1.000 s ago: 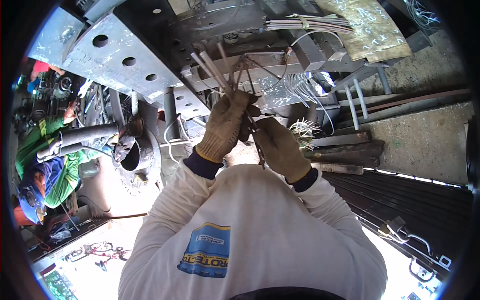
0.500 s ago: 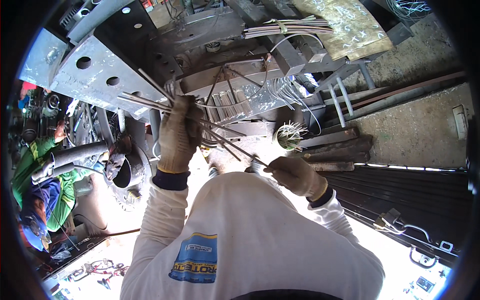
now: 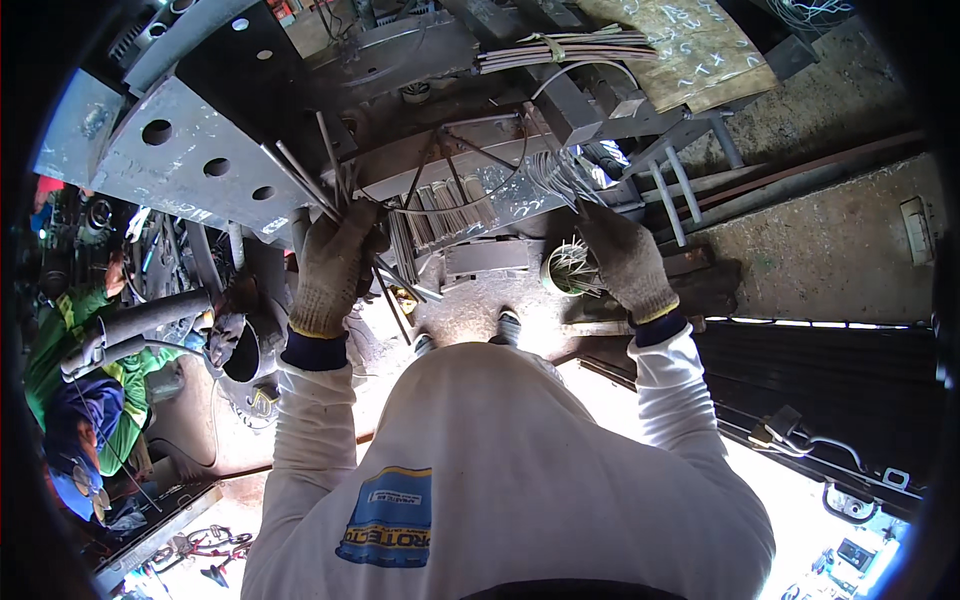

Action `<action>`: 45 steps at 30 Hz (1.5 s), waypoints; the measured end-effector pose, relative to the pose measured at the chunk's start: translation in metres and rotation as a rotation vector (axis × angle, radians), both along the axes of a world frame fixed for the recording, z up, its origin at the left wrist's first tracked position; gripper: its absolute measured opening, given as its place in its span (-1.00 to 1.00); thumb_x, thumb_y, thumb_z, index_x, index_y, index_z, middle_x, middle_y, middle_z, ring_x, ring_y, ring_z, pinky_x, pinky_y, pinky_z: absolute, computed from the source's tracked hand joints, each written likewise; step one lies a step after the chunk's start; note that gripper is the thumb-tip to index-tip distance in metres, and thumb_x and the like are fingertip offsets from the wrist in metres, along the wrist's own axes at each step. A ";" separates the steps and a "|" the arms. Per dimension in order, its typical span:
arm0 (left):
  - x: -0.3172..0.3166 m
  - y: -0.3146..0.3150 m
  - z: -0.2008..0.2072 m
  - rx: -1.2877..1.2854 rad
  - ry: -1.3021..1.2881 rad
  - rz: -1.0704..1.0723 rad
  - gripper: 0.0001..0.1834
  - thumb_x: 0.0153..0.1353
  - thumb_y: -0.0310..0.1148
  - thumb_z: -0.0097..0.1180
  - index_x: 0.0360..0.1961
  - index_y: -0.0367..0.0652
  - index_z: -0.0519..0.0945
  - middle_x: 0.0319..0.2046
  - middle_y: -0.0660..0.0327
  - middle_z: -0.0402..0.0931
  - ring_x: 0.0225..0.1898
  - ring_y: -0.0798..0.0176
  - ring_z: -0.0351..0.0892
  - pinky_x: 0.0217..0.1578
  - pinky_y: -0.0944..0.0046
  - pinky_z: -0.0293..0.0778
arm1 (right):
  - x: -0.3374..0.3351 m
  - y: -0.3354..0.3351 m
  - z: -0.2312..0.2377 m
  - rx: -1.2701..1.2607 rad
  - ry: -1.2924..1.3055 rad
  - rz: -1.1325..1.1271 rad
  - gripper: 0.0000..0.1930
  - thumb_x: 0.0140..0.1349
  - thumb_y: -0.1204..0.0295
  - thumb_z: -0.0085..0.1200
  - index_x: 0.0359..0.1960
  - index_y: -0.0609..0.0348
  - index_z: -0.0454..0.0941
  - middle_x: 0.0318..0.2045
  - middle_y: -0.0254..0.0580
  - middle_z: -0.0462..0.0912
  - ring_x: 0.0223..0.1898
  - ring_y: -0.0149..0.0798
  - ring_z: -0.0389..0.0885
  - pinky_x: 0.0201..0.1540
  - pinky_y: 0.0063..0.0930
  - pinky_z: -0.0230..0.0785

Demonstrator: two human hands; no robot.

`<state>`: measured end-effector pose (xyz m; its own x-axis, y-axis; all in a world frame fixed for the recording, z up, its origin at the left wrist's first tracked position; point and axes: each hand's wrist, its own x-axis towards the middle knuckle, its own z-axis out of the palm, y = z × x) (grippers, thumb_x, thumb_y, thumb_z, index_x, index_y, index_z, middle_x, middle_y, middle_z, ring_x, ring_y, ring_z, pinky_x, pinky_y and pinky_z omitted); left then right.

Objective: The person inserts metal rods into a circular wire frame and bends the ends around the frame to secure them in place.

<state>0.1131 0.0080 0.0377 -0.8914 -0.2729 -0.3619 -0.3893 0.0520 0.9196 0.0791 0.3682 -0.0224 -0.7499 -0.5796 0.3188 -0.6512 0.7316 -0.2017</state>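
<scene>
My left hand (image 3: 338, 262), in a knitted work glove, is closed round a handful of thin straight metal rods (image 3: 297, 178). Their ends stick out above the fist and below it. My right hand (image 3: 628, 262), gloved too, reaches forward with its fingers together at the near ends of a bundle of curved metal rods (image 3: 556, 174), which lies on a steel plate (image 3: 522, 203). Its fingertips seem to pinch those ends, though the glove partly hides them. Left of that bundle, short rods (image 3: 450, 212) lie in rows on the same plate.
A green bucket of rod offcuts (image 3: 566, 270) stands below my right hand. Perforated steel beams (image 3: 180, 150) fill the upper left. A tied rod bundle (image 3: 565, 50) rests on beams at the back. At the left, a person in green (image 3: 85, 390) works beside steel pipes (image 3: 160, 308).
My right hand has moved forward from low near my body to the curved rods, away from the rods in my left hand. My left hand has come slightly lower, still holding its rods.
</scene>
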 end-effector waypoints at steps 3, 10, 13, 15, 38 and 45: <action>0.000 -0.006 -0.005 0.024 0.016 -0.030 -0.61 0.32 -0.05 0.15 -0.26 -0.24 0.62 -0.60 0.31 0.54 -0.77 0.55 0.29 -0.78 0.49 0.12 | -0.003 0.000 0.000 0.042 0.024 0.041 -0.63 0.14 0.51 0.07 0.02 0.28 0.53 0.05 0.10 0.57 -0.07 0.07 0.62 -0.05 -0.14 0.54; -0.004 -0.008 -0.016 -0.032 0.084 0.009 -0.58 0.27 0.04 0.21 -0.32 -0.16 0.57 -0.68 0.36 0.43 -0.80 0.56 0.23 -0.81 0.49 0.06 | -0.002 -0.010 -0.001 -0.033 0.087 0.074 -0.56 0.03 0.56 0.11 0.02 0.29 0.50 0.15 0.12 0.51 -0.05 0.07 0.62 0.01 -0.10 0.51; -0.008 -0.008 -0.019 0.008 0.152 0.039 -0.60 0.28 0.01 0.22 -0.33 -0.15 0.54 -0.67 0.34 0.45 -0.82 0.56 0.22 -0.82 0.49 0.05 | -0.001 -0.009 -0.003 -0.077 -0.048 0.036 -0.62 -0.01 0.57 0.13 -0.08 0.31 0.52 0.15 0.13 0.50 -0.01 0.07 0.60 0.14 -0.02 0.41; -0.011 -0.009 -0.020 -0.025 0.144 0.013 -0.62 0.29 -0.03 0.21 -0.29 -0.17 0.57 -0.66 0.32 0.47 -0.83 0.56 0.21 -0.83 0.49 0.04 | -0.002 -0.008 -0.008 -0.042 0.069 0.068 -0.68 -0.03 0.57 0.14 -0.17 0.33 0.52 0.13 0.13 0.52 0.02 0.04 0.59 0.20 0.00 0.33; -0.032 -0.032 -0.039 -0.097 0.122 -0.081 -0.61 0.27 -0.02 0.23 -0.27 -0.19 0.64 -0.62 0.29 0.52 -0.78 0.56 0.27 -0.78 0.47 0.10 | 0.035 -0.101 0.002 -1.481 -1.080 -0.598 -0.64 0.44 0.15 -0.05 0.10 0.12 0.45 -0.25 -0.18 0.61 -0.41 -0.39 0.61 -0.37 -0.48 0.52; -0.036 -0.029 -0.044 -0.074 0.157 -0.077 -0.60 0.29 -0.02 0.21 -0.21 -0.20 0.61 -0.60 0.31 0.54 -0.77 0.58 0.26 -0.76 0.49 0.10 | 0.032 -0.215 -0.047 -1.506 -0.686 -0.658 -0.64 0.42 0.36 -0.13 0.19 0.23 0.36 -0.04 -0.03 0.53 -0.19 -0.10 0.58 -0.07 -0.34 0.49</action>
<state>0.0766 -0.0209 -0.0059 -0.9546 -0.2222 -0.1982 -0.2336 0.1464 0.9612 0.1114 0.1532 -0.0699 -0.9292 0.3109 -0.1997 0.1251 -0.2439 -0.9617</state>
